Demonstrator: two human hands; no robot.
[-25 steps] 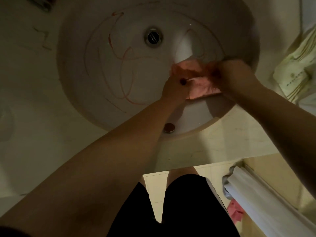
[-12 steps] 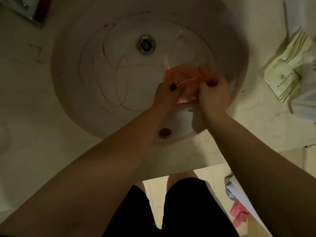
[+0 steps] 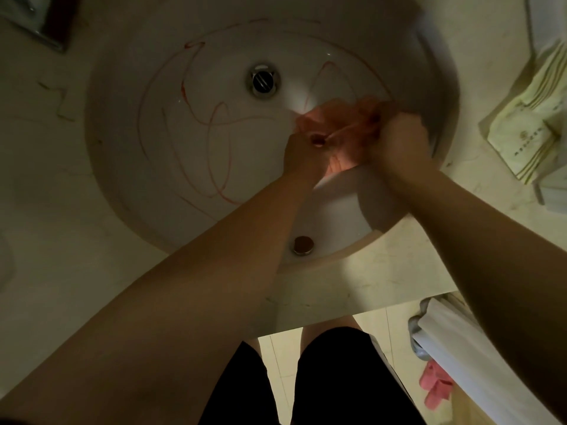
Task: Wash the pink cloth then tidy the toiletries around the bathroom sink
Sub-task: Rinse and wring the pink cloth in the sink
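The pink cloth (image 3: 340,121) is bunched between both hands over the right half of the white sink (image 3: 147,167). My left hand (image 3: 302,156) grips its near left part, thumb on top. My right hand (image 3: 399,142) is curled around the cloth's right side. The cloth is blurred with motion and partly hidden by the fingers. Red scribble lines mark the basin around the metal drain (image 3: 263,80).
A cream striped packet (image 3: 527,133) lies on the counter at right. A dark-edged object (image 3: 40,23) sits at the top left corner. An overflow cap (image 3: 303,245) is on the sink's near wall. Below the counter edge are my legs, a white bin bag (image 3: 460,342) and pink slippers (image 3: 435,384).
Both hands stay on the cloth and have rubbed it together, the right hand shifting slightly farther right and up. The view has drifted a little.
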